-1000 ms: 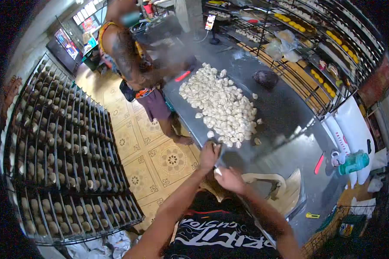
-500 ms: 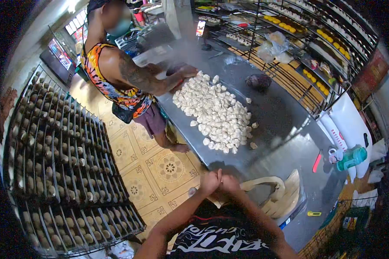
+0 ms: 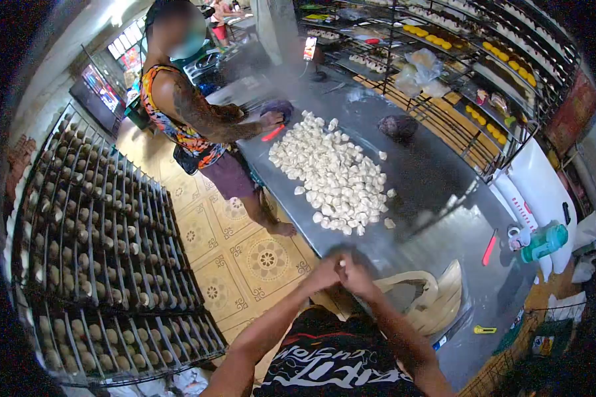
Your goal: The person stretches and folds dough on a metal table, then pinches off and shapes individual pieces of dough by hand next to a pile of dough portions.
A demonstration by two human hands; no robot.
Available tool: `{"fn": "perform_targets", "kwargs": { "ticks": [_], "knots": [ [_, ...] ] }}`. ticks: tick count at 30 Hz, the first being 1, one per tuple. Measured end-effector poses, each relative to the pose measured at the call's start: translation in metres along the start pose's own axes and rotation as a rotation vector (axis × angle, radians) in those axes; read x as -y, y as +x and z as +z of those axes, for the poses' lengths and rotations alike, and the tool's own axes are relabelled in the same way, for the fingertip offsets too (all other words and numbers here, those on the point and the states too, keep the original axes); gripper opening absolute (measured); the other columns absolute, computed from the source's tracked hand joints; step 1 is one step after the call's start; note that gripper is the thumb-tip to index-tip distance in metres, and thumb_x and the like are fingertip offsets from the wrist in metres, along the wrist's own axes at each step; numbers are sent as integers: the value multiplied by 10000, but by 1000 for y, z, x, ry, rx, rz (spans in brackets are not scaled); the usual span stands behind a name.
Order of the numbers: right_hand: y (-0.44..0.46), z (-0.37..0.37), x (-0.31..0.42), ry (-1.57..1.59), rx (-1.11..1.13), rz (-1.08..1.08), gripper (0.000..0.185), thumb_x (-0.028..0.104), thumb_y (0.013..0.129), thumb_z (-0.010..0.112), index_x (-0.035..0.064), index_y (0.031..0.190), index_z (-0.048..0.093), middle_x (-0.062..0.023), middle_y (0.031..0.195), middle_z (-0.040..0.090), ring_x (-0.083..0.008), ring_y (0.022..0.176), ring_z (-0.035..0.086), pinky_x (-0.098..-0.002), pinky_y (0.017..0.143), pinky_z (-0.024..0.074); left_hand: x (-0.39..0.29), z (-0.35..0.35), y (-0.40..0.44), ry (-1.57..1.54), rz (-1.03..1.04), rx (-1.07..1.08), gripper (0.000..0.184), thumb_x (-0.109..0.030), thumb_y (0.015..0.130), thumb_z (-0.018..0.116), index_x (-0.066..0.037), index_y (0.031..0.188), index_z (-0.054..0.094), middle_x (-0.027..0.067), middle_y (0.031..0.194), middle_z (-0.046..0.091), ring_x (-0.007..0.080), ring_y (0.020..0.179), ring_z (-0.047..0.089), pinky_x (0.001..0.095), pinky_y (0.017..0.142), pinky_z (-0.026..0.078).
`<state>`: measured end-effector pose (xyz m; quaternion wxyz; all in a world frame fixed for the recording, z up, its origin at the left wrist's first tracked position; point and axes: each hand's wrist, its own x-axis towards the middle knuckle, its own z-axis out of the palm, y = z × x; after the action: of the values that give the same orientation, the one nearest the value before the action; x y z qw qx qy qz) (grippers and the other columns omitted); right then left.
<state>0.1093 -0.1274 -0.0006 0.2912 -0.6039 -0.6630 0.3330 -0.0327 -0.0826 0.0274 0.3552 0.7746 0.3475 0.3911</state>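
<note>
My left hand (image 3: 322, 274) and my right hand (image 3: 357, 276) meet at the table's near edge, both with fingers closed. A small pale bit shows between them, too small to name. A strip of dough (image 3: 414, 283) runs from behind my right wrist to a folded sheet of dough (image 3: 442, 301) on the metal table (image 3: 437, 198). The strip's end is hidden by my right hand, which appears closed around it. Beyond my hands lies a heap of small white dough pieces (image 3: 334, 175).
Across the heap, a co-worker (image 3: 179, 106) stands by a purple lump (image 3: 277, 109) and a red-handled tool (image 3: 273, 133). A dark purple lump (image 3: 397, 126), red knife (image 3: 489, 248), yellow cutter (image 3: 485, 329) and green bottle (image 3: 544, 243) lie about. A loaded rack (image 3: 106, 258) stands left.
The co-worker has straightened and drawn their hands back from the heap, and the red-handled tool now shows. My hands stay together, shifted slightly right and up in view.
</note>
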Motion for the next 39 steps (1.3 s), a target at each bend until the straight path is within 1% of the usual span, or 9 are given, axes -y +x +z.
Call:
{"fn": "perform_targets", "kwargs": {
  "ticks": [3,8,13,18,21,26,31,35,39],
  "knots": [
    [-8,8,-24,-98,-162,-573,280,215,941,576,81,1186,589,-173,921,727,-417,682,660,-518,608,511,55,34,-52,102,-301,263,349,-307,954,563,6,926,715,232,846,717,416,738,682,472,630,519],
    [-11,19,-24,-411,194,12,305,243,924,579,74,1177,586,-190,949,723,-436,703,663,-532,621,512,2,30,-30,672,-584,139,465,-350,972,531,6,731,709,201,680,689,432,608,642,484,583,507],
    [4,-5,-2,-355,393,0,367,286,924,575,34,1191,574,-213,993,714,-464,739,665,-558,639,510,32,23,-19,505,-541,-102,580,-384,1005,495,-21,597,688,156,533,622,444,500,582,500,551,493],
    [-1,-35,73,-256,542,-61,392,316,932,573,26,1195,585,-226,1016,715,-455,809,670,-543,698,523,46,-3,22,452,-544,-205,384,-292,999,539,12,1182,687,263,1016,721,439,789,675,490,699,543],
    [5,-39,42,-67,292,47,379,330,949,554,42,1193,596,-218,1015,722,-444,842,666,-535,736,523,40,-14,32,320,-151,-334,441,-319,969,579,0,1274,586,257,1164,647,437,980,627,468,882,512],
    [-2,21,-50,46,10,-29,368,352,979,519,57,1176,615,-206,999,732,-429,900,655,-521,800,520,40,15,-22,-50,-106,365,637,-204,857,654,-14,1441,486,250,1284,622,366,1071,626,428,906,516],
    [-6,43,-75,-92,208,-14,374,354,996,490,43,1152,625,-199,965,730,-437,918,649,-522,813,515,29,29,-33,388,-590,314,369,-345,935,590,-1,997,709,244,924,711,424,730,657,461,655,524],
    [5,12,-52,-88,400,115,371,339,999,478,27,1133,627,-197,936,723,-444,910,653,-525,789,516,6,22,-6,565,-578,-5,669,-471,1025,438,-43,574,687,200,548,628,467,507,580,510,538,491],
    [-6,-8,-25,143,338,-73,347,313,994,485,18,1105,630,-203,908,714,-428,902,665,-516,755,519,42,10,22,491,-610,-31,505,-428,1009,489,-5,875,730,255,770,693,461,676,640,533,648,517]
  ]
}}
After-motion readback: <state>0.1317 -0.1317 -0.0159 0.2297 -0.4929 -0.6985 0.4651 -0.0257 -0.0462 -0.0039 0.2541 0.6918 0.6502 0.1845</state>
